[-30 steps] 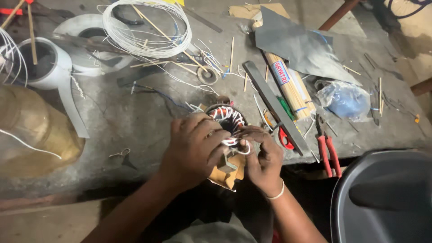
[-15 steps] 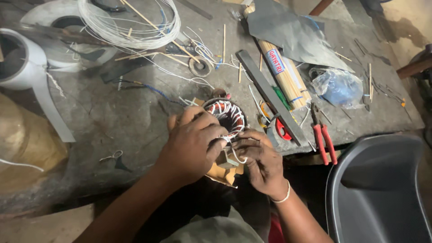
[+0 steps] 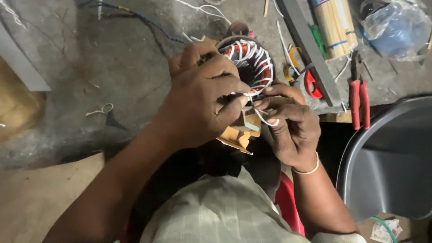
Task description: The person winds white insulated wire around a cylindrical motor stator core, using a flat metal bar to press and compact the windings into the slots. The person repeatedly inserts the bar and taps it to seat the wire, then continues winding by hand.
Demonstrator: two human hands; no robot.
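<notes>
Head camera looks down on your motor stator [image 3: 252,63], a round ring of copper windings laced with white wire, sitting at the near edge of the grey workbench [image 3: 112,67]. Your left hand [image 3: 202,94] is curled over its near left rim, fingers pinching a white wire [image 3: 263,119]. Your right hand [image 3: 292,126] is closed on that same wire just beside it, touching the stator's near side. Right of you lie red-handled pliers [image 3: 360,101] and a grey plastic chair [image 3: 387,162].

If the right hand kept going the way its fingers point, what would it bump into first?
Probably the left hand. The right hand points its fingers left and slightly up, meeting the left fingertips at the white wire by the wound coil. Depth is unclear.
</notes>
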